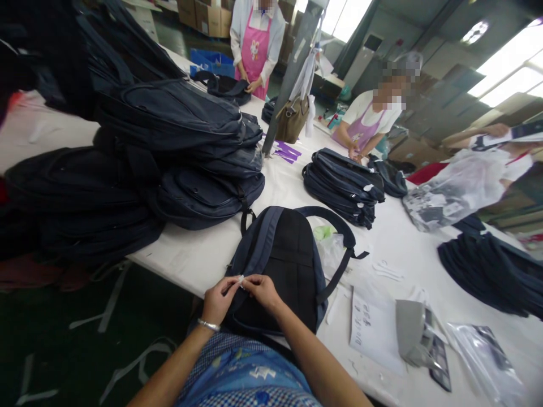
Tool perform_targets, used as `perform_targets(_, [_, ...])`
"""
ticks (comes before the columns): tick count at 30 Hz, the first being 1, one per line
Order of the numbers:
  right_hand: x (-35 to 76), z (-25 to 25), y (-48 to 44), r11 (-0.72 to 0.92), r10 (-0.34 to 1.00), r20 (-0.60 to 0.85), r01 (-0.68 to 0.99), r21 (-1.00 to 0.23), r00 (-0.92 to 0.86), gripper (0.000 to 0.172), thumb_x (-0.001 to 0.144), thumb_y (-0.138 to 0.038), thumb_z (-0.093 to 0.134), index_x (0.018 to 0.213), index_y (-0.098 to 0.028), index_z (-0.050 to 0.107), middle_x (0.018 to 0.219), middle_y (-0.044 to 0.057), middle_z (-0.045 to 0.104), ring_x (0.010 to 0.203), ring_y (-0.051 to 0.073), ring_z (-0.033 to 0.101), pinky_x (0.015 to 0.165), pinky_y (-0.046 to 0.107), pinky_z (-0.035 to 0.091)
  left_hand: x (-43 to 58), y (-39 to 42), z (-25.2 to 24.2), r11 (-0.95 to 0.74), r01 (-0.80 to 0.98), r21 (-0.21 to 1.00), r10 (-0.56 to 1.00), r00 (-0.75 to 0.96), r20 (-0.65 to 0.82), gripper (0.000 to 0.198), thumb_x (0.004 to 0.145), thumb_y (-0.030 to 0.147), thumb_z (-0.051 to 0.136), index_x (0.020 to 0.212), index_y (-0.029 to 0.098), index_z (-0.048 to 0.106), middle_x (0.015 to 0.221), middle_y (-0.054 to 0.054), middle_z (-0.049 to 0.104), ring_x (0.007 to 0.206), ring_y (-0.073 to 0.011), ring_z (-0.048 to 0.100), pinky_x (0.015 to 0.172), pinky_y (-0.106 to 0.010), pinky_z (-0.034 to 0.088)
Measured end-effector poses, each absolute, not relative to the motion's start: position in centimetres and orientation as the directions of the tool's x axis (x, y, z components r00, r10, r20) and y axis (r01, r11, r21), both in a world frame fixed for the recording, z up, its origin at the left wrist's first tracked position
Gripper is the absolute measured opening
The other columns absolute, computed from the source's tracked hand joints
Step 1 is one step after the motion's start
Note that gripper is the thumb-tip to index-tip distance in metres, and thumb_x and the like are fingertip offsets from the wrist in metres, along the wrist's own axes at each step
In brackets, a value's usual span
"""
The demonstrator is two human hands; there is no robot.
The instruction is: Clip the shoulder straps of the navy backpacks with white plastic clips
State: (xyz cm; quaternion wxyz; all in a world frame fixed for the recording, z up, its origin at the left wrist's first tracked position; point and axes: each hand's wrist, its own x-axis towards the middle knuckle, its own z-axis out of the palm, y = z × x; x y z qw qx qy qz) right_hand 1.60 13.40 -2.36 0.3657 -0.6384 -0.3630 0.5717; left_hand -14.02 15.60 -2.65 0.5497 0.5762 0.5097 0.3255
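Observation:
A navy backpack (pixel 288 254) lies back-side up on the white table (pixel 199 254), its straps toward me. My left hand (pixel 218 299) and my right hand (pixel 263 289) meet over its near end. Both pinch a small white piece (pixel 241 279) between their fingertips, just above the left shoulder strap. A silver bracelet sits on my left wrist.
Tall piles of navy backpacks (pixel 169 147) fill the left of the table, a smaller stack (pixel 343 186) lies in the middle. Papers (pixel 373 328), a grey tool (pixel 413 336) and plastic bags (pixel 483 356) lie to the right. Two people in pink aprons work at the far side.

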Motion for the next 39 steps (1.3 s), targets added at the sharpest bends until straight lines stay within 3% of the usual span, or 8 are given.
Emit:
perform_targets(4, [1.3,-2.0,13.4,-0.482,0.873,-0.466,0.116,-0.868,0.140,0.036,0.070,-0.050,0.066,0.078,-0.015,0.071,0.058,0.000,0.061,0.045,0.007,0.045,0.044,0.019,0.035,-14.4,16.1,-2.2,0.123,0.323,0.938,0.956,0.213,-0.199,0.028,0.083,0.042,0.051,0.094,0.023,0.066,0.092,-0.004,0.073,0.091,-0.0223,0.067,0.083,-0.031,0.051])
perform_targets(8, [0.6,-1.6,13.7,-0.452,0.873,-0.427,0.060,-0.890,0.235,0.035,0.067,-0.048,0.070,0.077,-0.015,0.063,0.054,-0.003,0.056,0.042,0.008,0.049,0.041,0.018,0.035,-14.2,17.0,-2.4,0.278,0.222,0.935,0.914,0.238,-0.328,0.038,0.076,0.044,0.060,0.105,0.018,0.061,0.088,-0.006,0.074,0.086,-0.0224,0.069,0.080,-0.032,0.052])
perform_targets(14, [0.7,-1.3,13.8,-0.400,0.905,-0.386,0.052,-0.915,0.178,0.031,0.072,-0.046,0.066,0.073,-0.017,0.055,0.057,-0.004,0.055,0.042,0.008,0.053,0.040,0.017,0.034,-14.3,17.9,-3.1,0.430,0.136,0.893,0.831,0.327,-0.450,0.036,0.071,0.046,0.065,0.089,0.015,0.065,0.090,-0.009,0.073,0.089,-0.0234,0.068,0.082,-0.033,0.052])
perform_targets(18, [1.0,0.3,13.5,-0.316,0.948,-0.280,0.328,-0.891,0.152,0.021,0.081,-0.039,0.058,0.091,-0.021,0.059,0.079,-0.001,0.065,0.051,0.009,0.058,0.052,0.020,0.043,-14.2,18.1,-2.8,0.441,0.156,0.884,0.832,0.299,-0.468,0.035,0.070,0.047,0.064,0.083,0.015,0.065,0.084,-0.007,0.074,0.083,-0.0232,0.068,0.077,-0.033,0.052])
perform_targets(23, [1.0,1.9,13.3,-0.074,0.997,-0.077,0.745,-0.663,0.031,0.026,0.086,-0.030,0.054,0.111,-0.032,0.057,0.116,-0.001,0.060,0.080,0.012,0.062,0.066,0.020,0.044,-14.0,18.3,-2.7,0.420,0.150,0.895,0.845,0.296,-0.446,0.033,0.071,0.048,0.062,0.080,0.016,0.065,0.082,-0.006,0.073,0.083,-0.0225,0.067,0.076,-0.032,0.051])
perform_targets(27, [1.0,1.2,13.5,-0.023,0.996,-0.086,0.803,-0.596,-0.035,0.021,0.092,-0.033,0.044,0.100,-0.031,0.064,0.107,-0.002,0.064,0.077,0.010,0.061,0.062,0.019,0.040,-14.1,18.6,-2.7,0.356,0.178,0.917,0.862,0.316,-0.396,0.031,0.073,0.047,0.060,0.077,0.016,0.065,0.079,-0.005,0.072,0.082,-0.0217,0.066,0.076,-0.031,0.050])
perform_targets(32, [1.5,0.6,13.5,0.023,0.991,-0.097,0.839,-0.544,-0.090,0.025,0.092,-0.026,0.041,0.106,-0.031,0.061,0.111,-0.002,0.063,0.078,0.010,0.060,0.063,0.018,0.039,-13.5,18.6,-3.2,0.334,0.212,0.918,0.890,0.250,-0.381,0.030,0.071,0.046,0.060,0.074,0.017,0.065,0.072,-0.003,0.070,0.074,-0.0199,0.065,0.072,-0.031,0.050])
perform_targets(39, [2.3,0.2,12.5,0.070,0.989,-0.071,0.848,-0.526,-0.126,0.026,0.091,-0.021,0.042,0.105,-0.031,0.062,0.112,-0.002,0.063,0.076,0.010,0.061,0.064,0.019,0.040,-13.0,19.4,-3.0,0.585,-0.090,0.806,0.805,0.182,-0.564,0.034,0.066,0.046,0.065,0.077,0.014,0.060,0.071,-0.004,0.069,0.071,-0.0192,0.066,0.073,-0.035,0.054])
